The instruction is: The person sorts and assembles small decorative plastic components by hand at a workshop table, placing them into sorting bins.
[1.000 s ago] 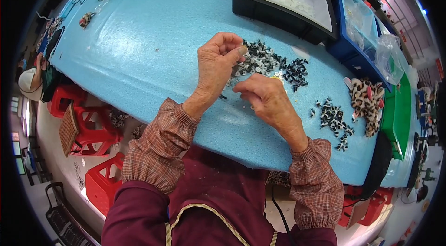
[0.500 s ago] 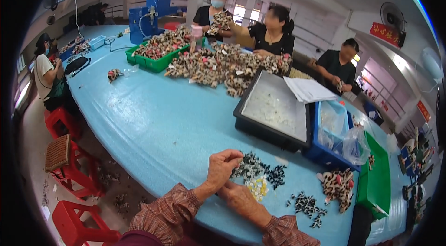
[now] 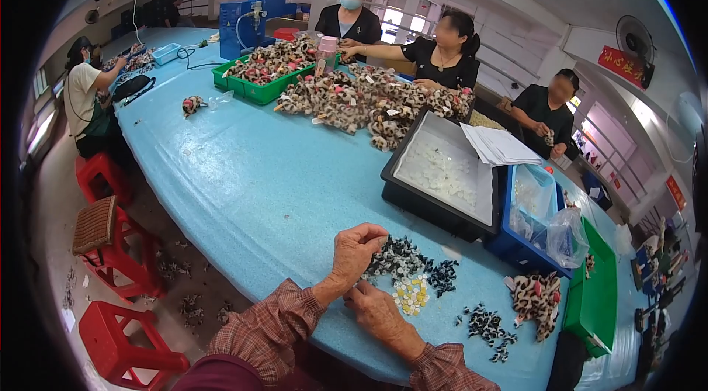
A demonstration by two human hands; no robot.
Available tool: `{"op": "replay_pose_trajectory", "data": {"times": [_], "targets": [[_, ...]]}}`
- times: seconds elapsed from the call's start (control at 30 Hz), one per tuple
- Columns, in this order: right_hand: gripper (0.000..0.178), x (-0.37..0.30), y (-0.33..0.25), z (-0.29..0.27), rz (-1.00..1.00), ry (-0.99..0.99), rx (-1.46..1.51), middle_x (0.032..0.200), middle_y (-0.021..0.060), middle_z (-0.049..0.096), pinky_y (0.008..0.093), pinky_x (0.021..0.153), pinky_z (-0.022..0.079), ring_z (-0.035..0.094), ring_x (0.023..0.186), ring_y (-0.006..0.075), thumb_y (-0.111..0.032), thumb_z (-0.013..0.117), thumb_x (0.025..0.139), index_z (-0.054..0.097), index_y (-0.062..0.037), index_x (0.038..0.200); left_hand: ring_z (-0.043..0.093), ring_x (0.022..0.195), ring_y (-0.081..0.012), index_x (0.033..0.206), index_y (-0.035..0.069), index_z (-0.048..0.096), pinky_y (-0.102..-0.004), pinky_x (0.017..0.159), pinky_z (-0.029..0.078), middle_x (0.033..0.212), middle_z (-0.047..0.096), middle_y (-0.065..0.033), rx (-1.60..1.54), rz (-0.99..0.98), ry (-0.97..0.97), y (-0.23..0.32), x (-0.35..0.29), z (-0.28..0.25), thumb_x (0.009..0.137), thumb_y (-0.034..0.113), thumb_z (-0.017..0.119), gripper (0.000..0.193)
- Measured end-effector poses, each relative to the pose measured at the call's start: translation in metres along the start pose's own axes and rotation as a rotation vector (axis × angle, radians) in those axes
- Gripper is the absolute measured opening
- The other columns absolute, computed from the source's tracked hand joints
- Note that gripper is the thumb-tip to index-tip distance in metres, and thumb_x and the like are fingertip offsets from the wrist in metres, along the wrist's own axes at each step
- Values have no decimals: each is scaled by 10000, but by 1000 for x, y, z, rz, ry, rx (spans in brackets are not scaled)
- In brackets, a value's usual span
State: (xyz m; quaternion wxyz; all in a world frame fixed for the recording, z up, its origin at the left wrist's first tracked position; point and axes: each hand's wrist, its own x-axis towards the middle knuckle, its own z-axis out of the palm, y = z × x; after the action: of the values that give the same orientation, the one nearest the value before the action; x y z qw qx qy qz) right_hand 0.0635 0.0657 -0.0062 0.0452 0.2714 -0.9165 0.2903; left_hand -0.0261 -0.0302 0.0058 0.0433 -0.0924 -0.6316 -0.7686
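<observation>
My left hand (image 3: pixel 358 252) is closed, thumb and fingertips pressed together above the near-left edge of a pile of small black and grey pieces (image 3: pixel 393 254). Whatever is in that pinch is too small to make out. Just below its wrist, my right hand (image 3: pixel 382 316) is closed too, its fingertips partly hidden behind the left hand. I cannot see what it holds. Beside the right hand lie small yellow and white discs (image 3: pixel 411 295). More small black pieces (image 3: pixel 487 328) are scattered farther right, next to a spotted plush piece (image 3: pixel 536 299).
A black tray with white lining (image 3: pixel 441 170) stands ahead, beside a blue bin (image 3: pixel 501 232) and a green tray (image 3: pixel 594 291). Spotted plush pieces (image 3: pixel 369 99) are heaped across the table, by another green tray (image 3: pixel 254 92). Red stools (image 3: pixel 122 343) stand left. Several people work around the table.
The view has shifted slightly. Across the table, a co-worker's raised arm has come down to the plush heap. The person at far left now reaches over the table. My hands stay close together.
</observation>
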Motion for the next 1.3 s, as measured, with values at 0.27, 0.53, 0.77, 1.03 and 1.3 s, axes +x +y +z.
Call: {"op": "replay_pose_trajectory", "data": {"times": [0.27,0.53,0.77,1.03,1.3], "targets": [[150,-13,21,-66,316,291,714,837,54,606,232,669,501,605,717,127,65,544,829,629,30,946,572,596,-66,896,-14,677,-212,550,473,710,657,-29,74,-51,-52,4,-3,7,788,10,639,116],[147,-14,59,-58,232,583,1424,891,86,629,253,727,537,631,806,155,7,628,832,619,30,978,608,638,-80,923,25,671,-183,529,447,776,670,-36,-51,-248,-272,-3,-1,10,835,50,639,97],[149,-13,53,-49,368,518,1269,801,60,656,231,644,533,621,686,112,-54,676,810,646,13,940,593,615,-79,922,14,678,-189,521,448,758,672,-42,-40,-258,-298,-3,-11,11,827,53,649,107],[159,-16,61,-47,371,535,1249,805,46,654,218,633,520,608,679,98,-60,685,805,651,5,945,622,654,-106,946,-4,668,-211,525,471,785,674,-80,-89,-305,-351,3,-13,11,846,48,627,121],[165,-19,63,-51,364,499,1158,827,37,651,207,644,507,603,708,88,-45,686,794,653,3,949,607,622,-103,929,-7,668,-202,523,463,779,664,-76,-137,-332,-444,-2,-11,7,825,49,650,120]]}}
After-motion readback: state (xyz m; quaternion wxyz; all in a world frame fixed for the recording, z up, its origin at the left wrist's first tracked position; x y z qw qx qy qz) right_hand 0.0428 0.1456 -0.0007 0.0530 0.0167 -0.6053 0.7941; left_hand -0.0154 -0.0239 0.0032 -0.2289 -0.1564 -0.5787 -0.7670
